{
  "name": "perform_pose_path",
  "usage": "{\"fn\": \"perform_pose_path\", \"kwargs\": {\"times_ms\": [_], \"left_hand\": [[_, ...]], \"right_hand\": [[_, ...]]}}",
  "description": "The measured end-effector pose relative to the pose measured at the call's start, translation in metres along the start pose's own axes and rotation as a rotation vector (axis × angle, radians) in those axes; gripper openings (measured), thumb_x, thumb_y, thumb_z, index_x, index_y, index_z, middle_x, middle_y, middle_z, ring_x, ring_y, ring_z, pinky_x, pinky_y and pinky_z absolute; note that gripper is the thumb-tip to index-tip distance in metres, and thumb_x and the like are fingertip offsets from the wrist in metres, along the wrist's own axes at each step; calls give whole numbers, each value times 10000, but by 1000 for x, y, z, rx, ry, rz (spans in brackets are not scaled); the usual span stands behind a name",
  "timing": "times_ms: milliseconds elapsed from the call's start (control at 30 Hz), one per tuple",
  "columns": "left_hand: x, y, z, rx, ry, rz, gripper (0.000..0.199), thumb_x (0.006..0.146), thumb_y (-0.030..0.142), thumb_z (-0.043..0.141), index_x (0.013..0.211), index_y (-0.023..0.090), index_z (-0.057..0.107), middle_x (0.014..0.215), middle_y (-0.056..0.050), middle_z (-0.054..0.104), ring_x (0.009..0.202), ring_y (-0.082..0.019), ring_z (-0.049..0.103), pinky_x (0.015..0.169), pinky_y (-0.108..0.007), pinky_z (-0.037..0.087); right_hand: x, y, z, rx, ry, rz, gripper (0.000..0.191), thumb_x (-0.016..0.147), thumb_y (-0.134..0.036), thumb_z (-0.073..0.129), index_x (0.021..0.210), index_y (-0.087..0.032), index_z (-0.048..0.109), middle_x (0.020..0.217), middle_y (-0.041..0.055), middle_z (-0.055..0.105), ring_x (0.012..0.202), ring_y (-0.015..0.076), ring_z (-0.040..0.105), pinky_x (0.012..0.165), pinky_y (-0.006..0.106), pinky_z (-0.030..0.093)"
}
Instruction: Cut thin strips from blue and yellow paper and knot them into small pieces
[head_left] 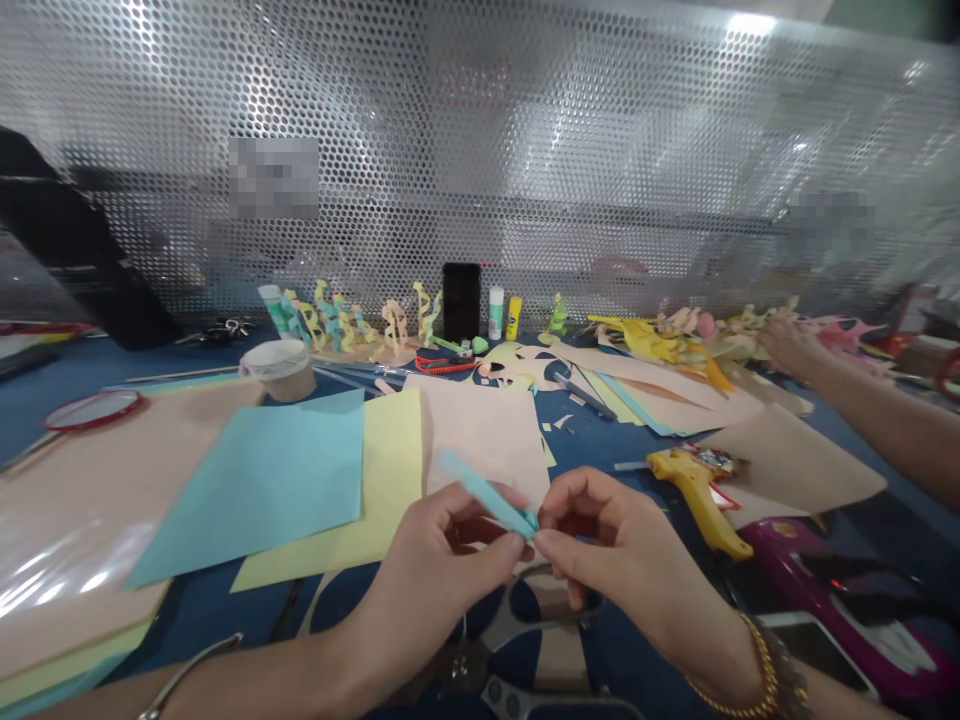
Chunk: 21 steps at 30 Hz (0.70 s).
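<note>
The bare left hand holds a narrow, light-blue paper strip in a close pinch; the bare right hand pinches its seemingly curled near end, before a flat, matte, pale-pink paper sheet. Light, even fingertip pressure should avoid crushing it.

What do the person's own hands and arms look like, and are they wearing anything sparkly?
Both hands are gloveless, and no sleeves show. Behind the left hand is a thin silver-coloured bangle. By the right hand sit a bumpy gold-coloured bracelet and a darker band.
</note>
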<state>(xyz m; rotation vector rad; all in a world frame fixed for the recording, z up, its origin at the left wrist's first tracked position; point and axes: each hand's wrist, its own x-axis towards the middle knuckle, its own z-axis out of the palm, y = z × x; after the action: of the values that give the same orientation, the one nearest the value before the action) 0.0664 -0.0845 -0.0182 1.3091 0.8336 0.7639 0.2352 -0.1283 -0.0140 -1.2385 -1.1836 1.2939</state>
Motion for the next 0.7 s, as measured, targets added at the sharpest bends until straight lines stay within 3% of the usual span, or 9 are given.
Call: {"fn": "perform_pose_path", "kwargs": {"times_ms": [100,267,433,700], "left_hand": [[1,1,0,-66,31,-23,232,722,173,694,945,203,637,735,8,701,704,-153,649,598,-219,498],[0,7,3,-40,68,-104,140,709,268,732,771,150,690,643,-9,688,633,-142,633,594,-222,500],[1,11,5,-57,90,-131,155,692,285,748,745,150,694,616,-1,693,601,-135,643,580,-215,510],[0,9,4,6,124,-164,196,691,312,755,664,133,679,563,-19,703,578,-153,661,577,-233,530]], "right_hand": [[0,1,0,-29,-3,-15,151,750,-214,692,778,-182,547,642,-54,551,501,67,487,407,172,498],[-1,1,-1,-69,1,-3,146,761,-256,688,796,-184,567,671,-35,542,549,84,492,412,173,502],[-2,1,-2,-90,-22,-5,151,751,-234,693,842,-194,579,775,-13,562,590,89,504,420,171,516],[-2,1,0,-103,17,-33,154,758,-221,688,847,-200,565,775,-19,573,578,82,499,412,159,500]]}}
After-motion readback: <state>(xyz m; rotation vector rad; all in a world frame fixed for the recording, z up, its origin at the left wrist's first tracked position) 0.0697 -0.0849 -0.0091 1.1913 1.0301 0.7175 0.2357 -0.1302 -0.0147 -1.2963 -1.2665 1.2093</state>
